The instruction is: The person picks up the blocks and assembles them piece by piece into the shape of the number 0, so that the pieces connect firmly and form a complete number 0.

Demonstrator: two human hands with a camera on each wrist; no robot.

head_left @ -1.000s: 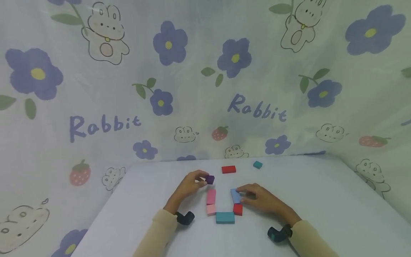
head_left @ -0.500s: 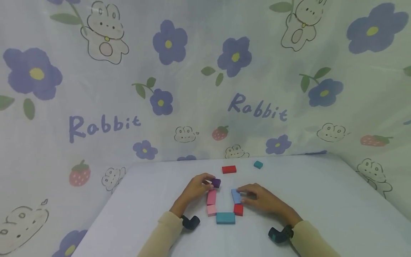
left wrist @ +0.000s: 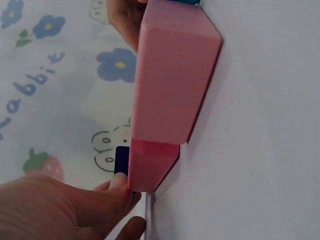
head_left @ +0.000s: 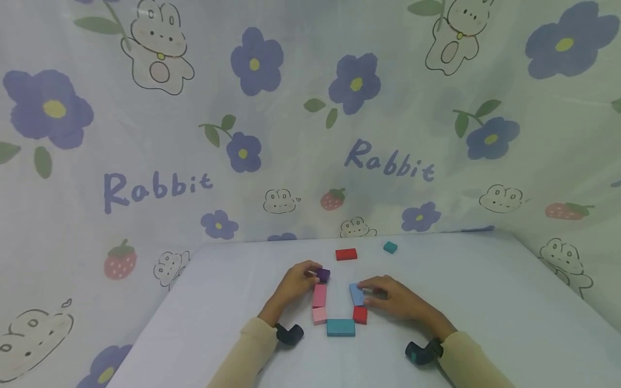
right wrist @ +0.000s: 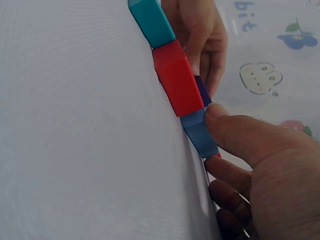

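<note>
Head view, two hands (head_left: 295,283) (head_left: 397,299), eight coloured blocks (head_left: 323,275)

My feed showed a white worktop (head_left: 461,291) bearing five near blocks (head_left: 340,327), a far red bar (head_left: 346,254) and, right of it, a teal piece (head_left: 390,247).
</note>
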